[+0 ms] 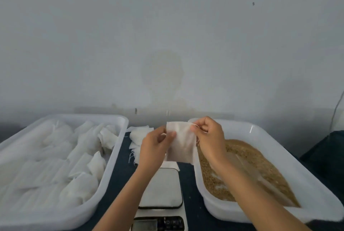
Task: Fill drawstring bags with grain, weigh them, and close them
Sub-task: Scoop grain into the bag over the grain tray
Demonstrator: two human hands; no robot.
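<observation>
Dark cloth (188, 184) covers my table under a grey wall. Leftmost, a white tray (113, 158) holds filled bags (80, 163). My left hand (154, 147) pinches the flat, empty drawstring bag (181, 143) above the scale (162, 189); my right hand (208, 137) pinches its top corner. Grain (260, 167) fills the right tray (264, 134).

Soft, dim, even daylight fills the scene, with a cool grey cast and no hard shadows. A small glare streak marks the rim of the grain tray (251, 129) right of the grip. Wide-angle bending curves both tray edges. The whole picture is slightly soft, the scale display (158, 223) blurred.
</observation>
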